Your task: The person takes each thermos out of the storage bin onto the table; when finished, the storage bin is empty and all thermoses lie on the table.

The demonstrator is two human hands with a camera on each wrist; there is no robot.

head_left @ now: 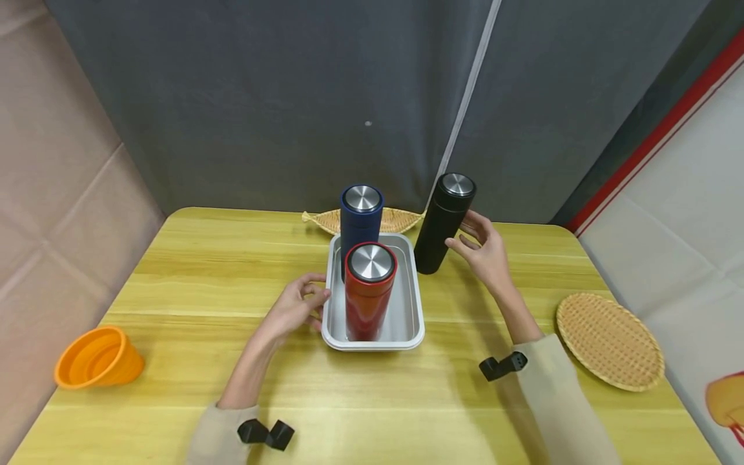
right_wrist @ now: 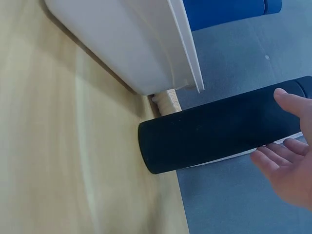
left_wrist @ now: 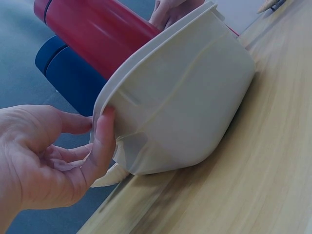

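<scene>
Bench of pale wood fills the scene. At its near left edge an orange cup lies tipped on its side. Right of it, the left hand rests at the left rim of a white tray, its fingers loosely curled, with the thumb pressed against the rim in the left wrist view. Inside the tray stand two flasks with steel caps: a red flask near, a blue flask just behind it. Behind the tray, at the far edge, lies a boat-shaped wicker dish. Just right of the tray's far corner a black flask stands on the bench, leaning slightly to the right. The right hand is at its right side, fingers spread and relaxed; whether they touch the flask cannot be told. Further right, near the bench edge, lies a round wicker plate. No writing or brand mark can be read on any flask, the cup or the tray.
</scene>
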